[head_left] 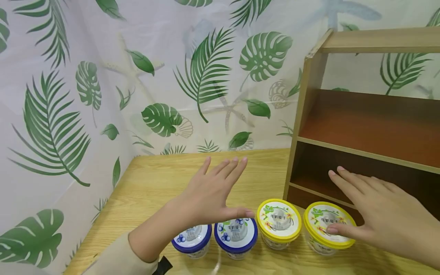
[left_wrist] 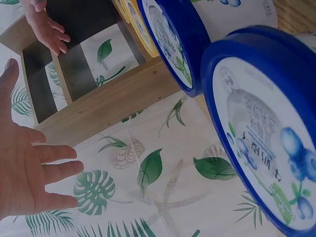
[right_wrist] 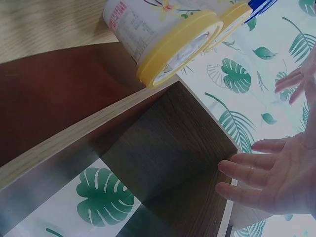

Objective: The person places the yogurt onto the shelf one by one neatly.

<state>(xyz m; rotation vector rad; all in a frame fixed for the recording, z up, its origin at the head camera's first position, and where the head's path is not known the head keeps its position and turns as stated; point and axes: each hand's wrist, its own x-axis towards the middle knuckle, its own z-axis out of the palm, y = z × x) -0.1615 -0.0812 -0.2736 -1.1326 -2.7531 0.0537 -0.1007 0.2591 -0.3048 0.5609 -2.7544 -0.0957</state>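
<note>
Four-lidded detail aside, two tubs with blue lids, a left one [head_left: 192,238] and a right one [head_left: 237,235], stand beside two yellow-lidded tubs, one nearer the middle [head_left: 278,221] and one farther right [head_left: 328,225]. Blueberries decorate the blue lids; flowers decorate the yellow ones. My left hand [head_left: 209,194] hovers over the blue-lidded tubs with fingers spread, hiding part of their lids. Above the right yellow tub and in front of the shelf, my right hand [head_left: 385,210] is held out with straight fingers. Neither hand holds anything.
A wooden shelf unit [head_left: 371,130] with several levels stands at the right, behind the yellow tubs. The wood-grain table [head_left: 154,187] runs back to a leaf-patterned cloth [head_left: 206,76], which also covers the left side.
</note>
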